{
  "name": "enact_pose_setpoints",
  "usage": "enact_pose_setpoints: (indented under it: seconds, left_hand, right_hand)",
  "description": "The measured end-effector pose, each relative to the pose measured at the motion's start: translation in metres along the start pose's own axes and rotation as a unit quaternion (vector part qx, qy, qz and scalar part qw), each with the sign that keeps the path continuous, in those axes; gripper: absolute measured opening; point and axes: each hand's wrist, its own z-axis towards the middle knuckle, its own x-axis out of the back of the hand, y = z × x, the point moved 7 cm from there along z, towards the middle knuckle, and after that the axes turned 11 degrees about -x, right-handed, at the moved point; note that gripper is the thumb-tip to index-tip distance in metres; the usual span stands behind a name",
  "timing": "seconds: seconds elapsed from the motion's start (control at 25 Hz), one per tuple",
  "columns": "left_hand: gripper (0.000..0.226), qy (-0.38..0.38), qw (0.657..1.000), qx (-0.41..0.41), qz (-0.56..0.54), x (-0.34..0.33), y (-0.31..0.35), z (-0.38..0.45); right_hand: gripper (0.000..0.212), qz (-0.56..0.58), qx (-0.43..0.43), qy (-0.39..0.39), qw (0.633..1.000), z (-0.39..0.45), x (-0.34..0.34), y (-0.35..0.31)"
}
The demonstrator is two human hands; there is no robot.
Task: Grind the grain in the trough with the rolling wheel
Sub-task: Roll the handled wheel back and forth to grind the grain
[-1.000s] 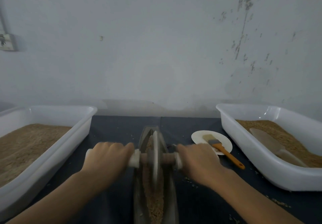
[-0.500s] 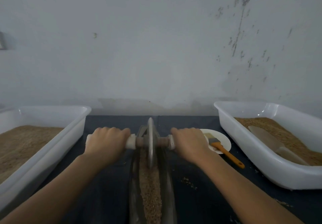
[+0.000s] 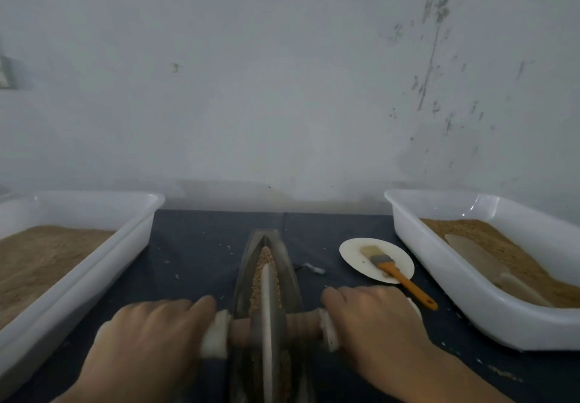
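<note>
a: left side? left hand (image 3: 147,343)?
b: fingers curled round the axle's left end.
a: middle?
b: rolling wheel (image 3: 266,318) upright in trough (image 3: 292,277), on the grain (image 3: 265,256), near end.
a: right hand (image 3: 373,324)?
b: grips the right end.

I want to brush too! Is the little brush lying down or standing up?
Lying down. The brush rests flat on the white plate, its orange handle sticking past the rim.

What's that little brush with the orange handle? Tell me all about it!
The brush is a small flat paintbrush: pale bristles, a grey metal band and an orange handle with a hole at its end. It lies flat, bristles on the round white plate, its handle sticking out over the rim toward the right hand. Nothing holds it.
</note>
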Motion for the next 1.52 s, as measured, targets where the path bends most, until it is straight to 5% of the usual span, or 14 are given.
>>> enact_pose_setpoints:
  seconds: [0.28, 0.56, 0.72, 1.08, 1.4, 1.52]
  left_hand:
    - [0.02, -0.002, 0.997, 0.07, 0.03, -0.021, -0.037, 0.086]
    - [0.055, 0.035, 0.998, -0.028, -0.033, 0.007, 0.01, 0.014]
    - [0.022, -0.084, 0.995, 0.041, -0.045, -0.007, 0.008, -0.011]
    - [0.022, -0.02, 0.995, 0.096, 0.001, -0.035, -0.039, 0.072]
    - [0.055, 0.002, 0.999, -0.042, 0.025, 0.004, 0.009, 0.007]
    - [0.043, -0.034, 0.998, -0.018, 0.048, -0.005, 0.001, 0.015]
  right_hand:
    - [0.025, -0.003, -0.104, -0.005, 0.995, 0.098, -0.028, 0.026]
    - [0.032, 0.029, -0.038, -0.069, 0.996, 0.006, -0.01, 0.005]
    - [0.034, -0.01, -0.018, -0.092, 0.996, -0.001, 0.001, -0.001]
    - [0.023, -0.056, -0.079, 0.029, 0.995, 0.106, -0.016, 0.014]
    - [0.03, 0.068, -0.024, -0.108, 0.992, -0.007, -0.02, 0.012]
    - [0.029, 0.051, -0.026, -0.068, 0.996, 0.003, -0.017, 0.009]
